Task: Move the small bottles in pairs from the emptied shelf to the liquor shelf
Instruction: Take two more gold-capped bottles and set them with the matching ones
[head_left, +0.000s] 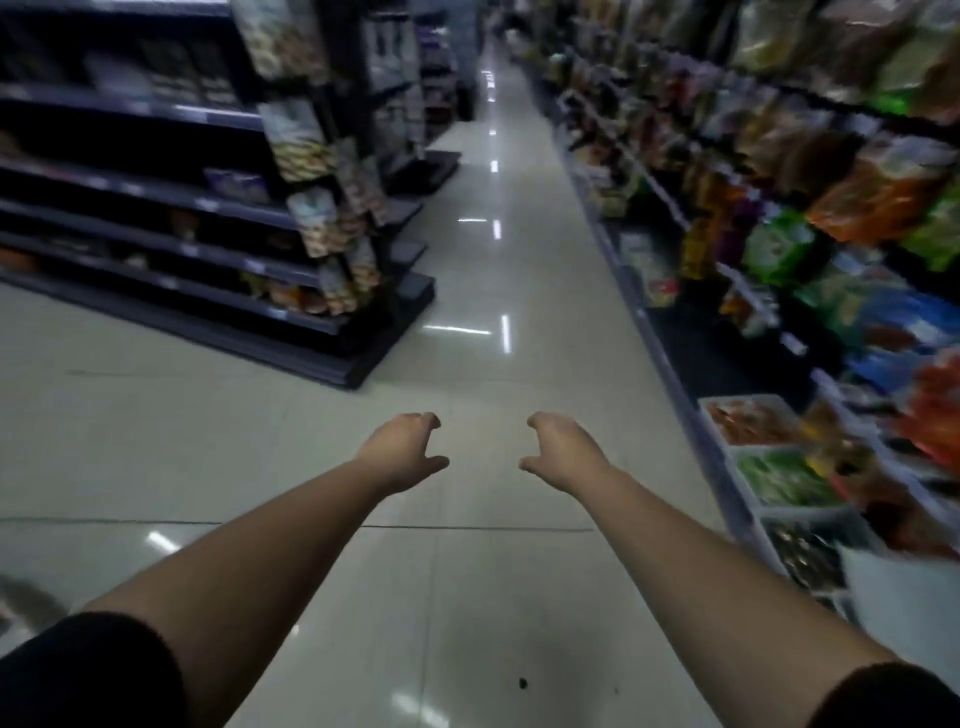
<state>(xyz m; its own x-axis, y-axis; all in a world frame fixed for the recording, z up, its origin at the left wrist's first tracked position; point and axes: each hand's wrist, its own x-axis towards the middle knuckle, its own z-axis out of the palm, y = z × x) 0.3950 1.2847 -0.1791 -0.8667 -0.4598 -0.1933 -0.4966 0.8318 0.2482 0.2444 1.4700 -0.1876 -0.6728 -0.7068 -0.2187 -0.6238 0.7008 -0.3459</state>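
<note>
Both my arms stretch forward over a shop aisle's pale tiled floor. My left hand (402, 449) and my right hand (561, 449) hang side by side, a small gap between them, fingers loosely curled and thumbs pointing inward. Neither hand holds anything. No small bottle shows anywhere, and I see no liquor shelf. The picture is blurred.
A dark shelf unit (218, 244) with few goods stands at the left, snack bags hung on its end. Along the right runs a long shelf (810, 249) packed with colourful bags, with trays (763, 447) of packets at its foot. The glossy floor (493, 312) runs ahead between them.
</note>
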